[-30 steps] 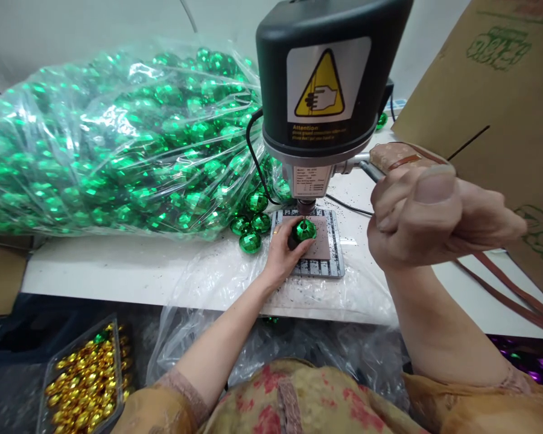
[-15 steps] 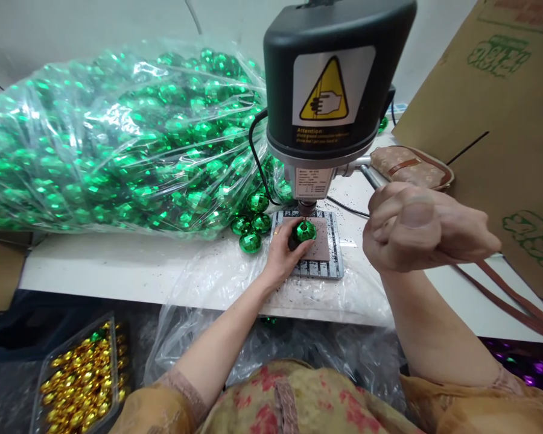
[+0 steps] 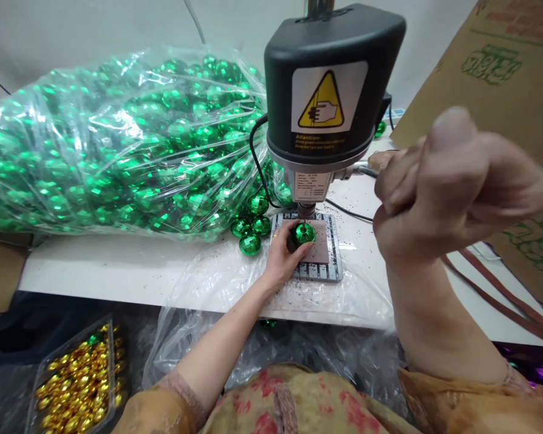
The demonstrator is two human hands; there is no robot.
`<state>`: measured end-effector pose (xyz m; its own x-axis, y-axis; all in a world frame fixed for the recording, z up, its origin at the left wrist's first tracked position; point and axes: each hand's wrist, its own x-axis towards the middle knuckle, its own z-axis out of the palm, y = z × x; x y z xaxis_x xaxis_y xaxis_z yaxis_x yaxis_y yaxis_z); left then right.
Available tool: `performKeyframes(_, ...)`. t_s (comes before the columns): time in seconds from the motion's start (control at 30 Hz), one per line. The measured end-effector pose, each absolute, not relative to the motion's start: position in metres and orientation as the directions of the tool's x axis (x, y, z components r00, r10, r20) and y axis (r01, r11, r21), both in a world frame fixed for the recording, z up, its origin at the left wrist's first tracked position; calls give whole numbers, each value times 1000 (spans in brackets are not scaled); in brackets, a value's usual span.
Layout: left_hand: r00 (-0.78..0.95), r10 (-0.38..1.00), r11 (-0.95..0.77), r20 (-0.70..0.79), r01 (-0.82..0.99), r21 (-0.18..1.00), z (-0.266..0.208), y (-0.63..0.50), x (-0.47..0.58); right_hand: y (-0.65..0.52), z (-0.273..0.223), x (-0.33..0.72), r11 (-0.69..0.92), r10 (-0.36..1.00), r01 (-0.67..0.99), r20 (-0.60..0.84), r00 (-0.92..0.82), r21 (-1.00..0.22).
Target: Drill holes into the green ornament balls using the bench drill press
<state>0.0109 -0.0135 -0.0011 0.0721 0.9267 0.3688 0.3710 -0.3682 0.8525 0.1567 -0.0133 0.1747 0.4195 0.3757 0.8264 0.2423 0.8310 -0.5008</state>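
Observation:
My left hand (image 3: 284, 252) grips a shiny green faceted ball (image 3: 304, 232) between thumb and fingers. The ball rests on a small board (image 3: 320, 252) on the slotted metal base (image 3: 337, 272) of a bench drill press (image 3: 330, 84). Directly above the ball is the drill chuck (image 3: 306, 210), its bit close to or at the ball's top; contact cannot be made out. Over on the right, my right hand (image 3: 447, 187) is a closed fist around the drill's feed lever (image 3: 365, 171), most of which the fingers hide.
A large clear bag of green balls (image 3: 131, 150) fills the left of the table (image 3: 95, 265). Several loose green balls (image 3: 250, 244) lie beside the base. Cardboard (image 3: 493, 36) stands at right, with brown straps (image 3: 498, 289) below. A clear tub (image 3: 111, 374) of gold balls sits lower left.
My right hand has risen and come nearer the camera, moving right with the lever. My left hand and the green ball have stayed in place on the board.

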Motion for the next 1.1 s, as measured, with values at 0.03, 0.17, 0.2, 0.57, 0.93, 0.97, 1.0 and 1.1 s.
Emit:
performKeyframes(0.03, 57, 931, -355, 360, 366, 860, 1, -15, 11, -11, 184, 154, 867, 314, 221, 834, 454, -446)
performKeyframes(0.17, -5, 895, -401, 447, 433, 807, 16, -43, 6, 3, 204, 146, 933, 223, 152, 856, 467, -326)
performKeyframes(0.2, 37, 871, -452, 491, 454, 768, 21, -55, 2, 5, 204, 146, 927, 235, 155, 853, 466, -341)
performKeyframes(0.57, 670, 545, -805, 503, 585, 93, 13, -151, -74, 11, 197, 149, 936, 232, 102, 809, 541, -337)
performKeyframes(0.93, 418, 846, -448, 330, 894, 18, 11, -43, -105, 6, 197, 148, 915, 260, 125, 797, 545, -383)
performKeyframes(0.97, 417, 845, -465, 334, 882, 76, 11, -41, -107, 5, 197, 148, 917, 261, 123, 801, 539, -381)
performKeyframes(1.0, 400, 845, -476, 355, 864, 160, 12, -40, -108, 5, 197, 148, 918, 260, 125, 808, 529, -377)
performKeyframes(1.1, 220, 881, -440, 419, 706, 555, 20, -43, -101, 3, 198, 149, 913, 275, 127, 815, 509, -387)
